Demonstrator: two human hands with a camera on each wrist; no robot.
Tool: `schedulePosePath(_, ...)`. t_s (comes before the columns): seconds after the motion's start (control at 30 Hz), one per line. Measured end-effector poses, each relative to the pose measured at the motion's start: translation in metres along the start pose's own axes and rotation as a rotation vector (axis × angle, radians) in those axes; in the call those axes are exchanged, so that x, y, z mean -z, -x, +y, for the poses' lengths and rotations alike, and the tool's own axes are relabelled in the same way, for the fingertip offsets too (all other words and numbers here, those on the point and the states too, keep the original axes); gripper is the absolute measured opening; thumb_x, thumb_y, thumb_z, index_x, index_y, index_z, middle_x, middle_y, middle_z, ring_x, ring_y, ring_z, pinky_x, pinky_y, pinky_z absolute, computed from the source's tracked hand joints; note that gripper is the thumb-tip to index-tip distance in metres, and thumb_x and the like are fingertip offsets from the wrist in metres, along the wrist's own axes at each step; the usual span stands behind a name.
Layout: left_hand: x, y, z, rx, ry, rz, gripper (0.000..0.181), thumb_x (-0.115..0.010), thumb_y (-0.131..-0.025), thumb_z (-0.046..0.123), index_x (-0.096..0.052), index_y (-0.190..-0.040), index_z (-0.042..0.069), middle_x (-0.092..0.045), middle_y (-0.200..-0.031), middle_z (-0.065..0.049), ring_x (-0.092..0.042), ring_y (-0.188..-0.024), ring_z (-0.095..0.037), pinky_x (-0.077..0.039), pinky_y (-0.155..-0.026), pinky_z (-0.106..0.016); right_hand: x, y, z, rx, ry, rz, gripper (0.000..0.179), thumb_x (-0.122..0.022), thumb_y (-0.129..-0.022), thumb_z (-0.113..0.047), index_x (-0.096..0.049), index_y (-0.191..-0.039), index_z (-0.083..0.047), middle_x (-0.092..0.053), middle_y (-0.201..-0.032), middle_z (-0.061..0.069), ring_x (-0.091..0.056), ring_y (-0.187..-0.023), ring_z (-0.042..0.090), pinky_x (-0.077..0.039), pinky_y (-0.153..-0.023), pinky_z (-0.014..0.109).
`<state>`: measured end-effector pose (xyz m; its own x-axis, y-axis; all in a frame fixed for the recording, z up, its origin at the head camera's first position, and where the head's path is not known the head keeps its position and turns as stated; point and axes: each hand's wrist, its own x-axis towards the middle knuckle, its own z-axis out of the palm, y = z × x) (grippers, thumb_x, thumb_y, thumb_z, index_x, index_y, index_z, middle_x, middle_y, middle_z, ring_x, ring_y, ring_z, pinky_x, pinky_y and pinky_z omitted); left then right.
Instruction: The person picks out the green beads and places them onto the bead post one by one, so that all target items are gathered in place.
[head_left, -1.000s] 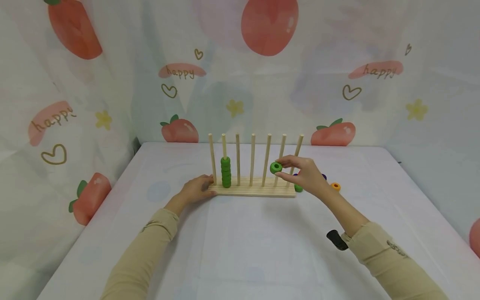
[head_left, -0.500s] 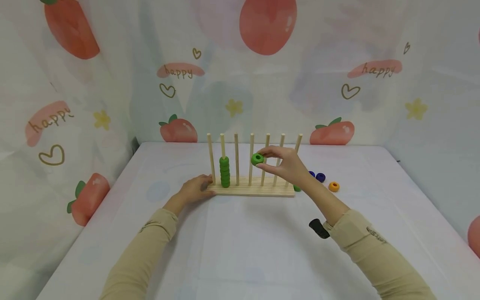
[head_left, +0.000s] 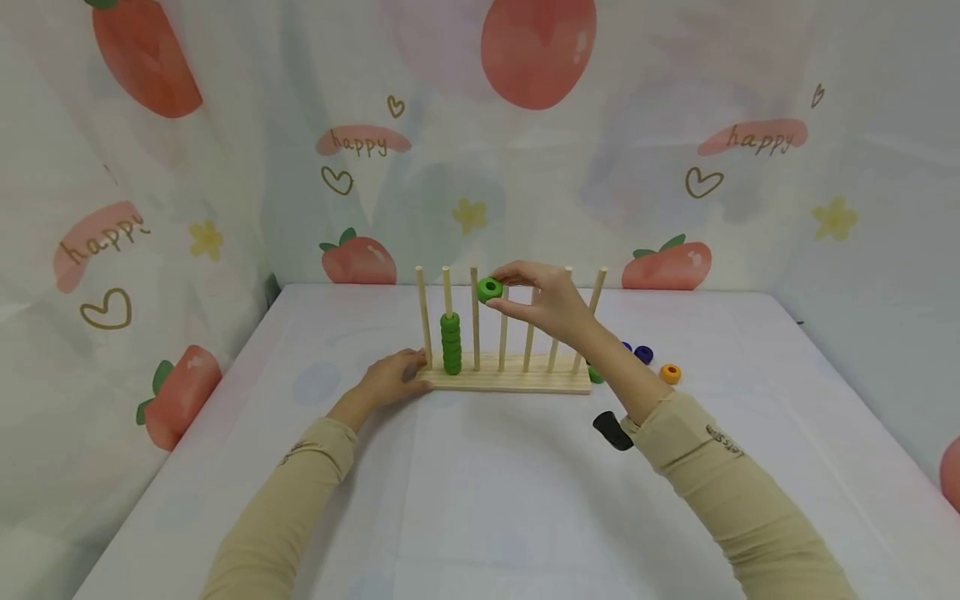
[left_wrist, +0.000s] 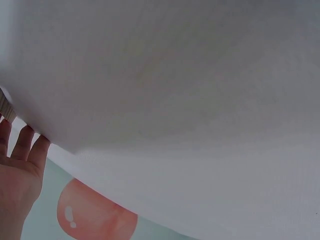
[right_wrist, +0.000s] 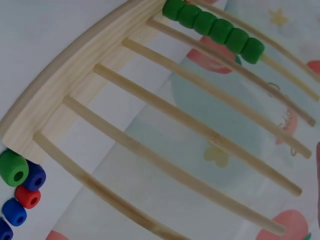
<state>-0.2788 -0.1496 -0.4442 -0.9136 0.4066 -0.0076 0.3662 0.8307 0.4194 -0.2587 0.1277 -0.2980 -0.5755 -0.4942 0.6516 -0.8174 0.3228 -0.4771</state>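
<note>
My left hand (head_left: 386, 379) grips the left end of a wooden peg rack (head_left: 510, 382), thumb at the front and fingers behind. In the left wrist view, that hand's fingertips (left_wrist: 42, 142) are near a small corner of the wood. My right hand (head_left: 551, 307) pinches a green bead (head_left: 487, 297) between thumb and fingers, its hole facing the camera. The bead is raised near the top of the third peg (head_left: 476, 333) from the left. Several green beads (head_left: 451, 343) are stacked on the second peg; the other pegs stand bare.
Loose beads lie past the rack's right end: a green bead (right_wrist: 10, 162), a red bead (right_wrist: 26, 197), several blue ones (right_wrist: 14, 212) and an orange bead (head_left: 671, 373). Patterned cloth (head_left: 585, 208) hangs behind the white table (head_left: 480, 500).
My right hand has carried the green bead leftward and upward, from the right-hand pegs to near the third peg's top. My left hand has stayed at the rack's end.
</note>
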Motion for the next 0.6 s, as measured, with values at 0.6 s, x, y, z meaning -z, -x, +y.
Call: schedulePosePath(0.6,0.001,-0.001,0.0,0.014,0.01,-0.01,0.058,-0.064,-0.089,0.034,-0.05,-0.135,0.003,-0.046,-0.142,-0.018,-0.045,-0.129,-0.038,-0.039,-0.102,-0.055,-0.013,-0.04,-0.002,-0.029,-0.028,-0.027,0.027,-0.072,-0.082,-0.007,-0.066,-0.106,0.004,-0.068,-0.104,0.018,-0.065,-0.1,0.027,-0.052,-0.092,0.035)
